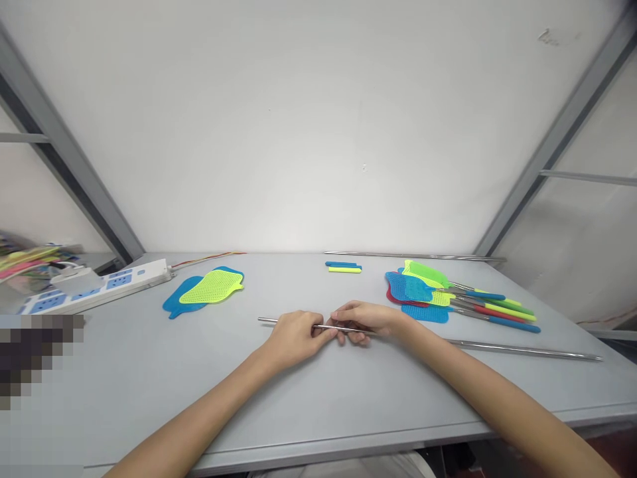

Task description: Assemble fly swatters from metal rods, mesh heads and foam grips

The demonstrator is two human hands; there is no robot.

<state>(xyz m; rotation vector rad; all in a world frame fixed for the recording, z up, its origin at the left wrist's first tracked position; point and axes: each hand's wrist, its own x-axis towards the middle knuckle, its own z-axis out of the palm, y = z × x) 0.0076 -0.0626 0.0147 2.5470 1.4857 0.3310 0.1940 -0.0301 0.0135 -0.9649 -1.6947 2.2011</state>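
Observation:
My left hand (296,335) is closed around a thin metal rod (267,320), whose left end sticks out past the knuckles. Beside it, my right hand (361,320) pinches the same rod, its fingertips almost touching my left thumb. To the right, beyond my forearm, lie thin metal rods (527,349); my arm hides whether the held rod joins them. A blue fly swatter head (178,302) and a yellow-green fly swatter head (212,287) overlap at the left. Short blue handle grips (341,264) and a yellow handle grip (345,270) lie behind my hands.
Several assembled fly swatters (418,289) with coloured handles are piled at the right. More metal rods (413,255) lie along the back wall. A white power strip (119,284) with a plugged-in adapter is on the left. The table's front edge (348,445) runs below my arms.

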